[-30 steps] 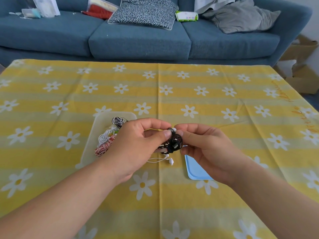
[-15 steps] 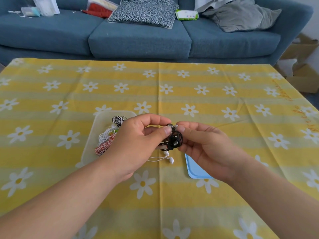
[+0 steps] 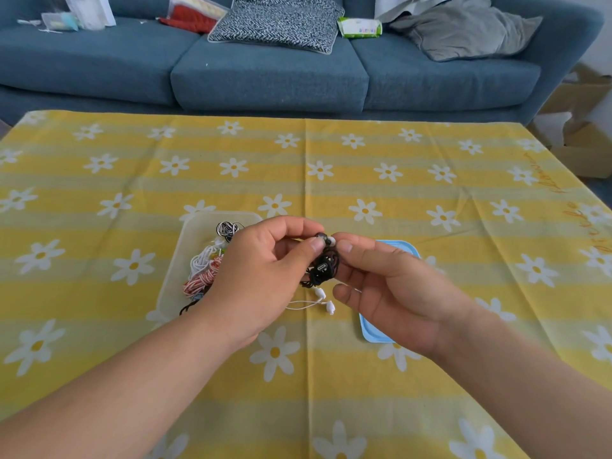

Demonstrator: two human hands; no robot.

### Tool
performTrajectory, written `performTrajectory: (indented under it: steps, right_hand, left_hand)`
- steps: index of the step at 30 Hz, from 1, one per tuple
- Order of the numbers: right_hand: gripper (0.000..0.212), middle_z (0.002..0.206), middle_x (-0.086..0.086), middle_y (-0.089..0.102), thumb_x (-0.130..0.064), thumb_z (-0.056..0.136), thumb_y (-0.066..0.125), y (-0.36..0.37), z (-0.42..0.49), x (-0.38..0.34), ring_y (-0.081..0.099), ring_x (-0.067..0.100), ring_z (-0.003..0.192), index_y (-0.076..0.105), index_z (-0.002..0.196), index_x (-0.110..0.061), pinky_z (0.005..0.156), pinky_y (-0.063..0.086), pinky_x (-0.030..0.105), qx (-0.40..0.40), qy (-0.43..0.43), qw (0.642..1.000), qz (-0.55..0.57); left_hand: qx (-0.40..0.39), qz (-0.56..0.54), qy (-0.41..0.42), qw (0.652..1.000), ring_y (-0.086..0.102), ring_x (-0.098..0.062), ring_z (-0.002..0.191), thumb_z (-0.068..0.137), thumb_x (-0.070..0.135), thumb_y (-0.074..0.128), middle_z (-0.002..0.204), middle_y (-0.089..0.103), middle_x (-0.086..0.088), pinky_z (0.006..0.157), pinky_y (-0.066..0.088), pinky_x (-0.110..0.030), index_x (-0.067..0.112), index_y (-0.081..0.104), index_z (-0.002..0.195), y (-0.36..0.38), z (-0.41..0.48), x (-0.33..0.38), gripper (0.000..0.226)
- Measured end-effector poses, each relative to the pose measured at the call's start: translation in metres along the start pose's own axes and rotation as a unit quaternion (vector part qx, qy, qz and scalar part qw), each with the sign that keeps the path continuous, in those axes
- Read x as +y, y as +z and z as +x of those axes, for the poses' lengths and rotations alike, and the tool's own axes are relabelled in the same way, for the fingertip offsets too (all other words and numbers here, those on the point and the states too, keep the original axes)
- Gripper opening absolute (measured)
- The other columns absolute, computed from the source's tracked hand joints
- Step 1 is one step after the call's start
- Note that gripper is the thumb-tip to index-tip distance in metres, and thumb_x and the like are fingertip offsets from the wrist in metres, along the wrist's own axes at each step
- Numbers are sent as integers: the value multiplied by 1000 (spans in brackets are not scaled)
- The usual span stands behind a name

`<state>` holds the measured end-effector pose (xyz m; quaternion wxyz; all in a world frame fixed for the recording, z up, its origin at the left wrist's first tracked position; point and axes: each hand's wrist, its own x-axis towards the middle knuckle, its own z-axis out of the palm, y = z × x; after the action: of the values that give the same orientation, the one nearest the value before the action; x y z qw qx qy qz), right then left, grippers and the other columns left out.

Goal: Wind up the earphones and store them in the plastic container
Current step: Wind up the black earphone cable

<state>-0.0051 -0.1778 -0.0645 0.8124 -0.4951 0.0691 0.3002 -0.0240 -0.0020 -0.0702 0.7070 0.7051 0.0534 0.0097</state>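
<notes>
- Head view: a wound bundle of black earphone cable [image 3: 323,270] was held in the air between both hands, above a yellow cloth printed with white daisies [image 3: 430,180].
- The left hand [image 3: 255,276] was seen curled, its thumb and forefinger pinched on the top of the bundle.
- The right hand [image 3: 390,293] was closed on the bundle's other side, the thumb laid against the upper edge and the other fingers curled beneath.
- A pair of white earbuds on thin white cable [image 3: 326,301] was seen lying on the cloth just below the bundle.
- A clear rectangular plastic container [image 3: 185,246] was set on the cloth to the left, partly hidden by the left hand.
- A white cord [image 3: 202,260], a red-and-white striped cord [image 3: 202,281] and a black-and-white coil [image 3: 227,228] were stored inside it.
- A light blue plastic lid [image 3: 371,329] was laid flat on the cloth, partly covered by the right hand.
- A blue fabric sofa [image 3: 265,77] was seen beyond the table.
</notes>
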Motion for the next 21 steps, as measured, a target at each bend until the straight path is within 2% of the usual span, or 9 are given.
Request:
performTrajectory:
  steps: [3, 6, 11, 14, 18, 21]
  right_hand:
    - [33, 106, 5, 72, -12, 92, 65, 4, -1, 1, 72, 14, 86, 65, 124, -6, 70, 47, 30, 0, 5, 1000, 8]
    - [28, 102, 2, 73, -15, 92, 66, 8, -3, 2, 71, 11, 82, 69, 119, -8, 74, 45, 31, -2, 6, 1000, 16]
    - [18, 102, 0, 73, -19, 91, 67, 13, -5, 3, 70, 11, 84, 72, 108, -14, 76, 45, 32, -10, 7, 1000, 11]
    - [22, 106, 0, 73, -19, 90, 68, 13, -4, 3, 70, 12, 87, 73, 111, -15, 77, 44, 34, -5, 5, 1000, 9]
    - [28, 106, 4, 73, -16, 92, 67, 12, -4, 4, 70, 15, 87, 72, 119, -10, 74, 45, 35, 12, -11, 1000, -10]
    - [17, 101, 8, 75, -16, 88, 71, 11, -5, 5, 68, 19, 94, 80, 102, -14, 70, 49, 33, 31, -42, 998, -47]
  left_hand:
    - [18, 20, 16, 999, 75, -17, 79, 94, 11, 71, 83, 79, -3, 76, 62, -35, 25, 76, 97, 1, 0, -2, 15]
    - [35, 37, 29, 998, 74, -13, 75, 93, 13, 72, 81, 78, -2, 68, 57, -26, 27, 76, 97, 2, 0, -3, 15]
    - [50, 45, 44, 997, 74, -11, 76, 93, 13, 73, 82, 78, -1, 67, 56, -20, 27, 76, 96, 1, 1, -2, 15]
    - [51, 59, 55, 995, 75, -16, 75, 92, 14, 73, 80, 77, -4, 67, 58, -23, 26, 76, 97, -1, 0, 0, 13]
    - [55, 89, 80, 991, 75, -19, 77, 92, 13, 74, 82, 77, -3, 72, 62, -34, 22, 75, 97, -1, -1, -1, 11]
    - [58, 100, 93, 989, 75, -22, 80, 92, 11, 73, 88, 76, -4, 75, 63, -40, 20, 75, 98, 0, -1, -4, 11]
